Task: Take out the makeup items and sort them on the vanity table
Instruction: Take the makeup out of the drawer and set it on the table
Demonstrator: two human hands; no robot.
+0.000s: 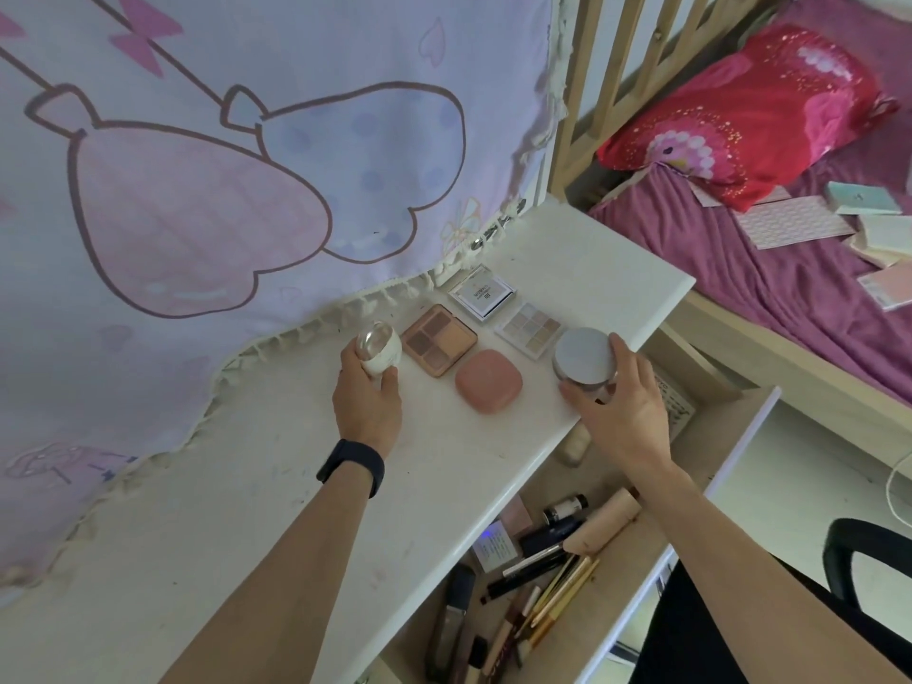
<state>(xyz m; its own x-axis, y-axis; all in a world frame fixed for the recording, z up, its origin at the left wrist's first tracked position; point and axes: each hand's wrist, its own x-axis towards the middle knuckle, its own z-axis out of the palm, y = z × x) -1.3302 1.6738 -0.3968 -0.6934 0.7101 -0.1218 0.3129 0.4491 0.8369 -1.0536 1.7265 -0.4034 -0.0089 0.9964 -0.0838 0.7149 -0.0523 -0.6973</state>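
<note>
My left hand [367,404] grips a small white jar with a clear domed cap [379,350] on the white vanity table [247,510]. My right hand [622,412] holds a round jar with a grey lid [582,355] near the table's front edge. Between the two hands lie a brown eyeshadow palette [439,340], a pink rounded compact [488,381], a pale eyeshadow palette [530,324] and a white boxed compact [481,292]. Below the table an open drawer [641,575] holds several pencils, tubes and bottles [543,560].
A pink and lilac cartoon cloth [247,165] hangs behind the table, with its fringe on the tabletop. To the right is a bed with a purple sheet [765,269], a red pillow [750,116] and several boxes [868,219]. A black chair arm [858,550] is at lower right.
</note>
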